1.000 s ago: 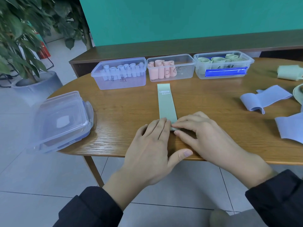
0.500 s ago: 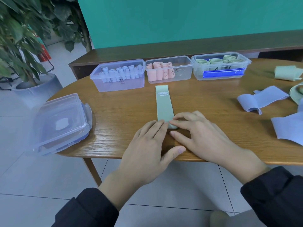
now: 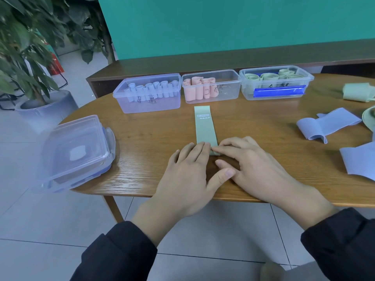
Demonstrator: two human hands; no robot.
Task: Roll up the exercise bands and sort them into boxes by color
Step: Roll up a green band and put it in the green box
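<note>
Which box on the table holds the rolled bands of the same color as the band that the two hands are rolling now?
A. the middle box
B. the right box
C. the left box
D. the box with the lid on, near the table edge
B: the flat band under both hands is pale green, and the right box holds pale green rolls.

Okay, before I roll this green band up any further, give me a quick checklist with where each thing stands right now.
1. Both hands on the near end: left hand and right hand press it with their fingertips. Ok.
2. Green band lies flat and straight ahead. Ok.
3. Roll started evenly: hidden under the fingers. Cannot tell.
4. Green box is open, lid off. Ok.
5. Room in the green box: several rolls inside; space unclear. Cannot tell.
</note>
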